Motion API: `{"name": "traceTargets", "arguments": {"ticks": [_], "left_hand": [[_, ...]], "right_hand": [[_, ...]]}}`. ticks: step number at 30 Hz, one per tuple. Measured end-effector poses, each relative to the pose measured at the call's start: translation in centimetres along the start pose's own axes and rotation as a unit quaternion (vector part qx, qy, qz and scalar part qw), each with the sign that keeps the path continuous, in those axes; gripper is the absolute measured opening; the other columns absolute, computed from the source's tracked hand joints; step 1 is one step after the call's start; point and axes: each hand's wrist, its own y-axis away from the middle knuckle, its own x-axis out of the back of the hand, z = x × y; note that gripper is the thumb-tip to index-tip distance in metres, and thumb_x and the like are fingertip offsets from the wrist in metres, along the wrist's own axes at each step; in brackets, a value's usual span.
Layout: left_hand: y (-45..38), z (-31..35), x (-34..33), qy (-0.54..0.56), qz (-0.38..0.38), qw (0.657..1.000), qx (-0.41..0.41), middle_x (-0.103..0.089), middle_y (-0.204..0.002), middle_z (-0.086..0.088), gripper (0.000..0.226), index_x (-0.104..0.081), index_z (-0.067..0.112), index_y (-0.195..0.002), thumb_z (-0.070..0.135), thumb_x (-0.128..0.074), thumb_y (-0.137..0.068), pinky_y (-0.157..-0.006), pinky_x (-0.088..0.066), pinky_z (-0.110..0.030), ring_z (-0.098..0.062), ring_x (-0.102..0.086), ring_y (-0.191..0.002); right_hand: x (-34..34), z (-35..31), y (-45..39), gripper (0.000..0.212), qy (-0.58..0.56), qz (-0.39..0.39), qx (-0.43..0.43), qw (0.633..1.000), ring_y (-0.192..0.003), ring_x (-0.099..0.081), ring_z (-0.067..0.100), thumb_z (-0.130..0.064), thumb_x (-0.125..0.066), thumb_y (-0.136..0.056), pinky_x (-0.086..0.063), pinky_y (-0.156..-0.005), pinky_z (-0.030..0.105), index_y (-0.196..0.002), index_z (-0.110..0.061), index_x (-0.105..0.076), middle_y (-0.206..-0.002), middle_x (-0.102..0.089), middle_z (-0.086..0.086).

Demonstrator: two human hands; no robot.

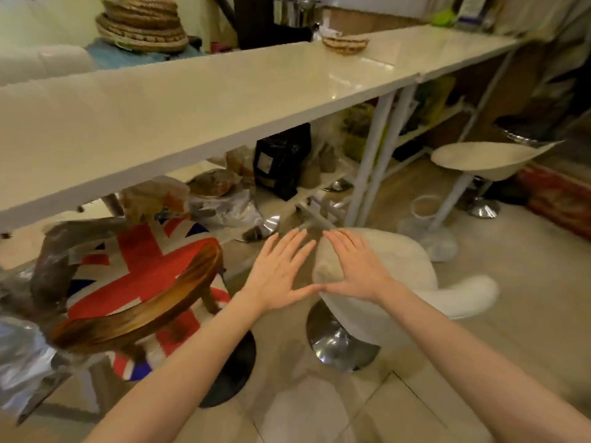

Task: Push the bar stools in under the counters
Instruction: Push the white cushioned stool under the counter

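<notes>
Both hands are out in front, flat and spread wide, gripping nothing. The left hand point(277, 272) hovers palm-down with its fingers fanned, over the gap between two stools. The right hand point(355, 265) is just beside it, thumb tips almost touching, and its palm lies over the near edge of the white stool point(393, 282); whether it actually presses on the seat, I cannot tell. That white stool has a fuzzy seat and a curved back sticking out to the right, and stands on a chrome base point(342, 346), out in front of the desk point(198, 100) rather than tucked under it. To the left, the flag stool point(137, 282), with a red, white and blue seat and a curved wooden backrest, has its far edge under the desk's front edge. Farther right, a third stool point(483, 159) with a round pale seat stands near the white desk legs. Under the desk, a low shelf holds a black bag point(283, 161) and crumpled wrappers. On top, a small woven basket point(345, 44) sits at the back.
</notes>
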Motion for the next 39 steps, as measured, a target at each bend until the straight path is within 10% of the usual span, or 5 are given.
{"name": "traceTargets", "arguments": {"ticks": [8, 17, 26, 39], "left_hand": [[-6.0, 9.8, -5.1, 0.052, -0.038, 0.996, -0.055, -0.027, -0.152, -0.011, 0.086, -0.028, 0.017, -0.144, 0.073, -0.035, -0.08, -0.114, -0.009, -0.045, -0.026, -0.018, -0.142], [-10.0, 16.0, -9.6, 0.079, -0.112, 0.99, 0.046, -0.026, -0.154, -0.004, 0.092, -0.026, 0.022, -0.144, 0.08, -0.02, -0.073, -0.116, 0.0, -0.044, -0.019, -0.013, -0.143], [-10.8, 17.7, -10.2, 0.083, -0.07, 0.985, 0.134, -0.073, -0.084, 0.001, 0.072, -0.072, 0.017, -0.087, 0.068, -0.022, -0.076, -0.093, -0.036, -0.037, -0.018, -0.063, -0.086], [-12.3, 15.5, -10.1, 0.057, -0.052, 0.989, 0.123, -0.071, -0.072, -0.005, 0.067, -0.07, 0.01, -0.073, 0.052, -0.018, -0.079, -0.083, -0.039, -0.036, -0.025, -0.06, -0.074]], "right_hand": [[0.8, 11.3, 9.8, 0.105, 0.025, -0.043, -0.103, 0.993, -0.138, -0.022, 0.026, -0.071, -0.06, -0.068, -0.013, -0.114, 0.038, -0.144, -0.009, -0.022, -0.15, -0.029, 0.01], [-1.0, 18.6, 11.7, 0.098, -0.043, -0.124, -0.018, 0.991, -0.127, -0.038, 0.022, -0.078, -0.054, -0.067, -0.023, -0.109, 0.037, -0.139, -0.016, -0.033, -0.14, -0.044, 0.004], [-2.7, 20.5, 11.9, 0.08, 0.002, -0.139, 0.06, 0.988, -0.086, -0.062, 0.027, -0.079, -0.052, -0.065, -0.042, -0.073, 0.036, -0.112, -0.015, -0.049, -0.1, -0.067, 0.005], [-4.3, 20.4, 9.1, 0.074, -0.01, -0.097, 0.065, 0.993, -0.073, -0.065, 0.03, -0.077, -0.051, -0.062, -0.042, -0.063, 0.035, -0.093, -0.011, -0.054, -0.084, -0.069, 0.01]]}}
